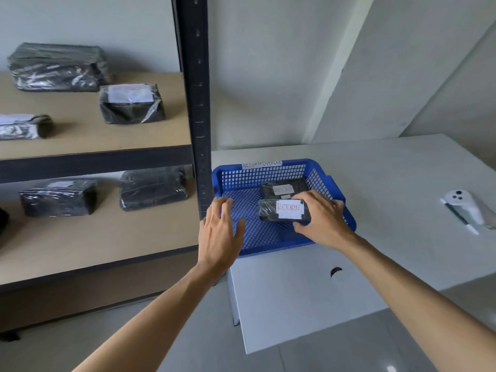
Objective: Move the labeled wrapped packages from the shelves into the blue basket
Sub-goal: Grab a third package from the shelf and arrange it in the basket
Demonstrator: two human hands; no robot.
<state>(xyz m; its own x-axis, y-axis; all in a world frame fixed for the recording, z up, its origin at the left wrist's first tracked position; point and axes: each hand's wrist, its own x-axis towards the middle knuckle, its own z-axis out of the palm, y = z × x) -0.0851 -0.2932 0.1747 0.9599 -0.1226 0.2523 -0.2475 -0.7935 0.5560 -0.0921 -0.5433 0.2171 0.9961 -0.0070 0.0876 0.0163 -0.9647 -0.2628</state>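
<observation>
While shelf post (197,116) flanks basket (332,183), right hand (320,221) grips package (284,210).

A white tabletop (375,170) carries a blue plastic mesh basket (332,183) and a white controller (461,205). Beside it, two tan wooden shelves (88,135) on a dark metal frame (194,103) carry black plastic-wrapped packages (131,103).

Two wrapped packages lie in one blue basket (326,174): the near package (271,210) and the far package (268,187), each labeled RETURN. Five wrapped packages remain on the shelving at left: three on the upper shelf (80,135), two on the lower shelf (80,242). One white controller (463,205) lies at far right. Two hands are present.
</observation>
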